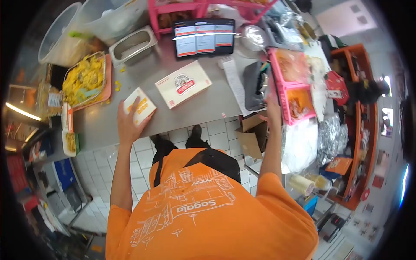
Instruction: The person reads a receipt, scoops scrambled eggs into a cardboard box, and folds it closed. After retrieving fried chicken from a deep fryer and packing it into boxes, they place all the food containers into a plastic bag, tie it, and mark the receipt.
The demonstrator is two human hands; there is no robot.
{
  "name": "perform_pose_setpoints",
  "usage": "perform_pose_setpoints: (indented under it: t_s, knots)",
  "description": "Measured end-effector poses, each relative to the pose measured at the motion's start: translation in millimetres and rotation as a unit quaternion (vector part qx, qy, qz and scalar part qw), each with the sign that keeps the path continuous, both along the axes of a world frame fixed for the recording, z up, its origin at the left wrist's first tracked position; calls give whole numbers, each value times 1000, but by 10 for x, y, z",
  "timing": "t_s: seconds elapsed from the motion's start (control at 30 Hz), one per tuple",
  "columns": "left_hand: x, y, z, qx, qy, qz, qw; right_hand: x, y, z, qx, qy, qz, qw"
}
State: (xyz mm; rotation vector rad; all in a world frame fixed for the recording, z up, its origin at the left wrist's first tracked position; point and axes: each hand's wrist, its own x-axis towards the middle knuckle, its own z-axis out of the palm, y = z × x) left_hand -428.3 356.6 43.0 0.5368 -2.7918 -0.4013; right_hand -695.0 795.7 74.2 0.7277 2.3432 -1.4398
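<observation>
My left hand (131, 121) rests on a small white box with orange print (145, 105), its fingers spread over the near side of the box. Just right of it lies a larger white carton (183, 83) with a red and black logo. On the right, my right hand (272, 106) reaches to the left edge of a pink basket (284, 97); its fingers are blurred, and what it holds, if anything, is hard to make out. A black pouch or case (255, 89) and a long paper receipt (233, 80) lie left of that hand.
A tray of yellow food (85, 80) stands at the left, with a metal pan (133, 46) beyond it. At the back is a tablet (203, 38) before a pink rack (182, 8). An open cardboard box (250, 143) sits below the counter edge. A person in dark clothes stands far right.
</observation>
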Motion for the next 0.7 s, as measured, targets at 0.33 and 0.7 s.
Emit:
perform_pose_setpoints:
  t_s: [0.33,0.7]
  knots:
    - [13,146,-105,51,50,57,996,74,-221,-170,-258,70,-29,963]
    - [71,22,-278,86,111,15,990,692,-30,-1304,-2,138,-45,989]
